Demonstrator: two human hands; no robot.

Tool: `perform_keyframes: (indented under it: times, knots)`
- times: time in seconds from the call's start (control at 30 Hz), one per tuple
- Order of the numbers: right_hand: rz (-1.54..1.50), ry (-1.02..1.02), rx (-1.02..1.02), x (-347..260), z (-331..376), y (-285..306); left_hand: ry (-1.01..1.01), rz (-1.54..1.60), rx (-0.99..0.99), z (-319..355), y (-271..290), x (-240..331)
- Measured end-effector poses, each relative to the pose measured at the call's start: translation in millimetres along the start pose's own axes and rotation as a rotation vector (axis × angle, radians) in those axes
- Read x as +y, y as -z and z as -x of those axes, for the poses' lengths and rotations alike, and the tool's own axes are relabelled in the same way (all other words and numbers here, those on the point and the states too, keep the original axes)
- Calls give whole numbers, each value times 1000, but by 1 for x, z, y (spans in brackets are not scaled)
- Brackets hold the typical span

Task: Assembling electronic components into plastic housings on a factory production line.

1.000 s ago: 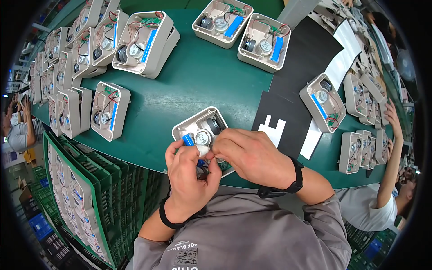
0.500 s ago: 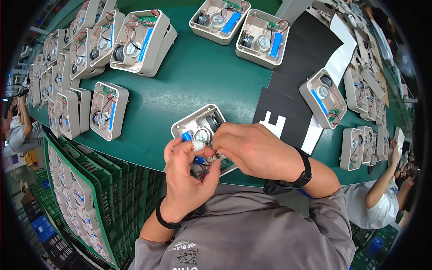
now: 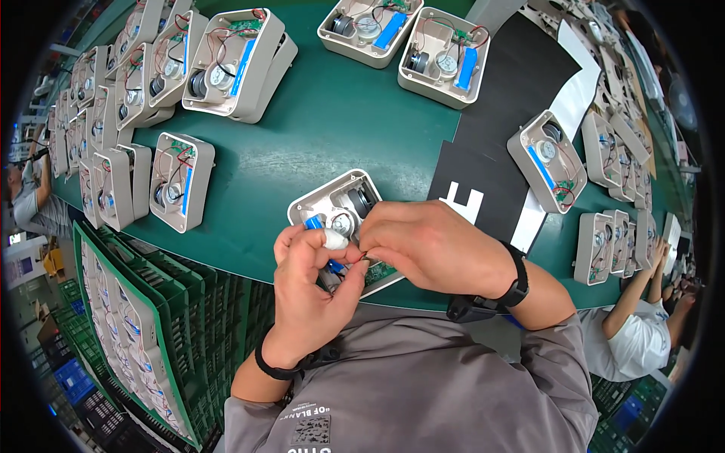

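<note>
the left hand (image 3: 313, 272) and right hand (image 3: 434, 245) meet at the fingertips over the lower part of an open, cream plastic housing with rounded corners (image 3: 323, 198), which sits near the close edge of a dark green tabletop (image 3: 257, 162). whatever lies between the fingertips is too small to make out, so i cannot tell whether either hand is clamped on anything. one left finger wears a white wrap (image 3: 334, 239), and just beyond those fingers the end of a blue cylindrical cell (image 3: 313, 223) shows. inside the housing are a round silver metal disc (image 3: 342, 224) and a black round part (image 3: 360, 201); a green circuit board (image 3: 381, 273) lies partly under the right hand. to the right, a flat black sheet (image 3: 513, 83) covers part of the tabletop, and a similar cream housing (image 3: 563, 166) rests tilted near its edge. a tall green plastic crate stack (image 3: 215, 317) stands at lower left.
</note>
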State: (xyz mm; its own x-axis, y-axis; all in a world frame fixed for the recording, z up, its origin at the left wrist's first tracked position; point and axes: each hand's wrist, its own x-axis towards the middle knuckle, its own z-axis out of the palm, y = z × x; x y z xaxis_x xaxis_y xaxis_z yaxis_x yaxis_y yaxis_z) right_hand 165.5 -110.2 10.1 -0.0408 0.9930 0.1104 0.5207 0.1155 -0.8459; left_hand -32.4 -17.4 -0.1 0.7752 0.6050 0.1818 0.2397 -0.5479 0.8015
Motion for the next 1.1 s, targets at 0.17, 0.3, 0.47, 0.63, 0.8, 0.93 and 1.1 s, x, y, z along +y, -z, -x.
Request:
perform_keyframes:
  times: [0.17, 0.3, 0.47, 0.63, 0.8, 0.93, 1.1]
  knots:
    - [-45, -40, -64, 4, -4, 6, 159, 193, 7, 4, 0, -8]
    - [83, -58, -162, -5, -12, 11, 99, 162, 6, 6, -1, -11]
    - [-20, -74, -64, -3, -8, 11, -43, 72, -93, -10, 10, -16]
    - [-39, -131, 50, -3, -2, 2, -162, -18, -246, -27, 20, -14]
    - [4, -171, 67, -4, -1, 0, -149, -6, -268, -28, 21, -9]
    - [29, -159, 70, -3, -2, 0, -144, -47, -247, -25, 18, -10]
    - [88, -164, 34, -8, -4, 0, -151, -55, -238, -27, 18, -11]
